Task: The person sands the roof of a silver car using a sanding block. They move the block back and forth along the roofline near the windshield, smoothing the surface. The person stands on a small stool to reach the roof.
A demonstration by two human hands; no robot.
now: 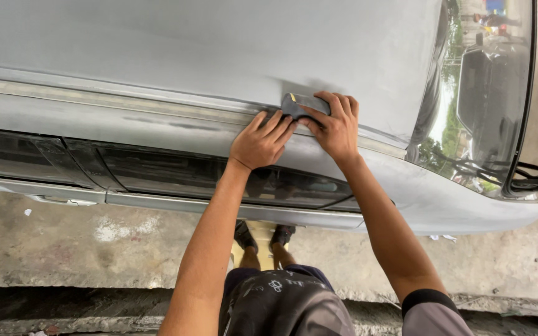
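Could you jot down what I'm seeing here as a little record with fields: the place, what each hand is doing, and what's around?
Setting: dull grey sanded car roof, seen from above
Right hand: presses a small dark grey sanding block on the roof edge
Left hand: flat on the roof edge, fingertips beside the block
Nearby: dark side windows, reflective windscreen
Below: concrete floor, person's dark shoes

Windscreen: dark curved glass windscreen [490, 93], far right, mirroring trees.
Side windows: dark tinted side windows [175, 174] below the roof edge.
Ground: stained grey concrete floor [63, 242] beneath the car.
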